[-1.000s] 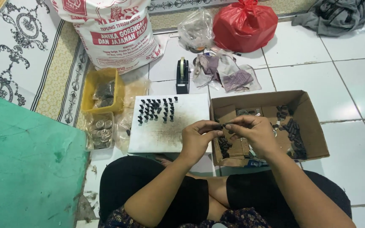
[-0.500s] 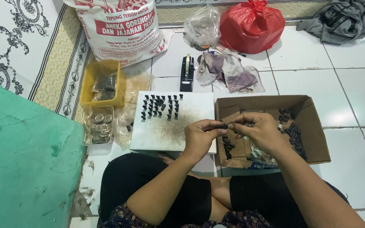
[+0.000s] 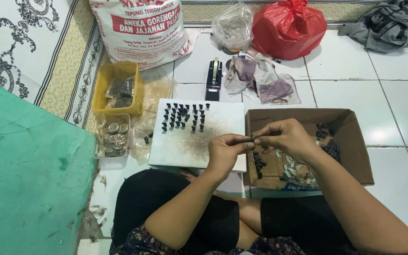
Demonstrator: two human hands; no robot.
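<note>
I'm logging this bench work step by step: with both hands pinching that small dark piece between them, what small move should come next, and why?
Probably carry the small dark piece, pinched between the left hand and right hand, over to the white board and stand it beside the rows of upright dark pieces. Those rows are incomplete, and more loose pieces lie in the cardboard box.

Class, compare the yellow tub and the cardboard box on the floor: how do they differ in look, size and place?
The yellow tub is small, bright plastic; the cardboard box is larger, brown, with flaps folded open. The tub sits left of the white board, away from the hands; the box sits right of it, under the right hand. The left hand is over the board's edge. Both are open-topped and hold small dark pieces.
</note>
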